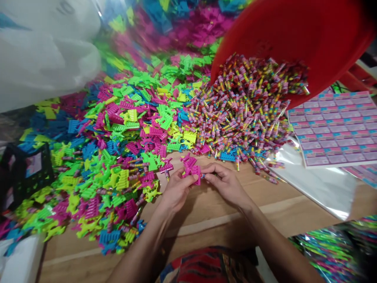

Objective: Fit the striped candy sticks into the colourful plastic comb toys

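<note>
My left hand (176, 190) and my right hand (225, 183) meet over the wooden table (206, 220), both pinched on a small pink plastic toy piece (193, 171). The right fingers press against its right end, where a thin striped candy tube seems to sit; I cannot tell for sure. To the left spreads a big heap of plastic toy pieces (118, 133) in pink, green, yellow and blue. Just beyond my hands lies a pile of striped candy tubes (241, 110) spilling out of a tilted red basin (294, 35).
Printed sticker sheets (335, 127) lie at the right on clear plastic bags (321, 184). A black crate (25, 173) stands at the left edge. A large clear bag (44, 51) fills the top left. Packed colourful bags (338, 247) sit bottom right.
</note>
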`<state>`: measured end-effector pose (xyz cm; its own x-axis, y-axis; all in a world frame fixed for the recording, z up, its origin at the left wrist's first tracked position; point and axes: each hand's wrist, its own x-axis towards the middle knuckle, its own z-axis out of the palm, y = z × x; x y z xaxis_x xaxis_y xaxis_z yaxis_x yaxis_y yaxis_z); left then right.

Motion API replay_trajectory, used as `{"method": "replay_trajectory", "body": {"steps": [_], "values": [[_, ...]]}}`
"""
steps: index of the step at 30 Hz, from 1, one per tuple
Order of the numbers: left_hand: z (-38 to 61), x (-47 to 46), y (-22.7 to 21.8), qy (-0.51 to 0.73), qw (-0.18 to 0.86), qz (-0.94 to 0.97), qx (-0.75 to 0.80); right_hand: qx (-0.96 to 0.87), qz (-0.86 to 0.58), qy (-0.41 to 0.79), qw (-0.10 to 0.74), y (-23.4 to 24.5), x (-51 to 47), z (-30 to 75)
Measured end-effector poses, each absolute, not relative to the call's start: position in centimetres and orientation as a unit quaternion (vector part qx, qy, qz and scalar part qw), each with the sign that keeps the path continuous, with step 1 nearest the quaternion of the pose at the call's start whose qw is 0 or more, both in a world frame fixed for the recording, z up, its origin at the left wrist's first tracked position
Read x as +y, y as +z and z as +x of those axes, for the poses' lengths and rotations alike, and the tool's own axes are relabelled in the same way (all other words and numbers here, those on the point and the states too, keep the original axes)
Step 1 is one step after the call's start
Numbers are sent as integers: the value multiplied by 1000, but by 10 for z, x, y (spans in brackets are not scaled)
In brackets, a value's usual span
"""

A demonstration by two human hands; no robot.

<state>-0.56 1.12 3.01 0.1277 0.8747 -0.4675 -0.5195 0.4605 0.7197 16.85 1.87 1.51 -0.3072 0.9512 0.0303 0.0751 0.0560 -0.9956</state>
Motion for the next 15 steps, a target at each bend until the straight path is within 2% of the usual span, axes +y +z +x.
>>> {"method": "replay_trajectory", "body": {"steps": [5,10,15], "values": [[-2,5,28,494,644,272,517,-622,-423,516,410,11,15,167],[-2,3,32,463,707,232,482,-627,-428,507,407,16,11,166],[-2,-2,32,471,544,368,589,-688,-452,416,386,17,8,161]]}}
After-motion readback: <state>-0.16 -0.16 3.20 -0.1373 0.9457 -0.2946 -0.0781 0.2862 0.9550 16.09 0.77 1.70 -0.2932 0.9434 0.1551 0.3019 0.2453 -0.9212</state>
